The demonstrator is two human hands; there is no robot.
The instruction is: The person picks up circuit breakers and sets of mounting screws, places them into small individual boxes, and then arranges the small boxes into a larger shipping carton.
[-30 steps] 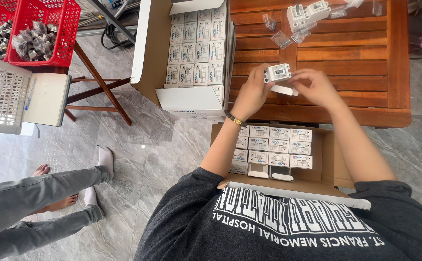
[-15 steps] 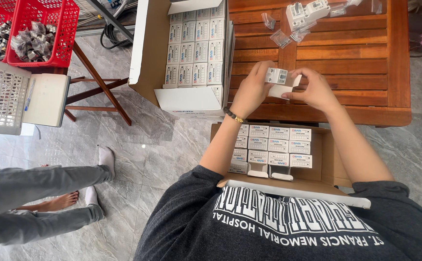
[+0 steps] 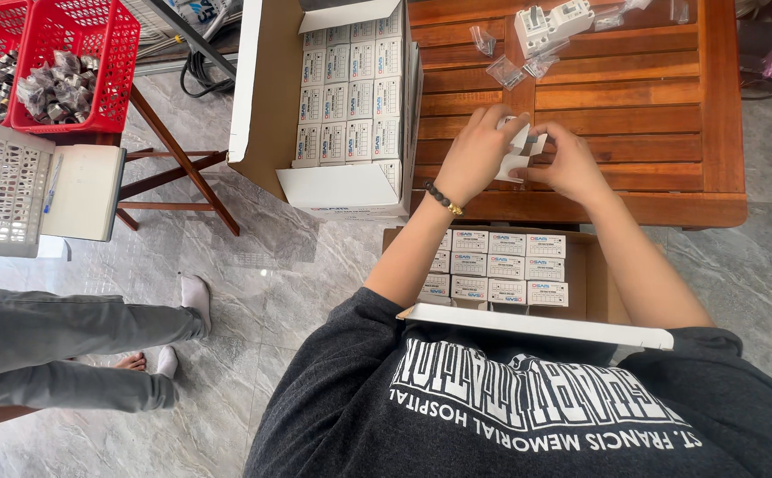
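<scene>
— What's different from a second ago?

— A second ago you had the little white box (image 3: 517, 152) lifted clear between your hands, its printed face up. Now you've brought it lower, just over the front slats of the wooden table (image 3: 669, 133), and both hands have closed in over it. Only a white flap shows between them.

— And the fingers?

— Your left hand (image 3: 479, 155) is curled over the top and near side of the box, fingers bent and gripping. Your right hand (image 3: 572, 164) clasps it from the other side, thumb tucked in at the flap. Neither hand is loose.

— So what does that tell you?

— I'd judge you've gone from holding the box to working its end flap; whether it's going shut or coming open, I can't tell.

— What's nearby?

— The carton (image 3: 594, 283) of like boxes sits just below your wrists, part full. A fuller carton (image 3: 262, 97) stands left of the table, and white parts (image 3: 552, 22) with small clear bags (image 3: 503, 73) lie further back.
</scene>
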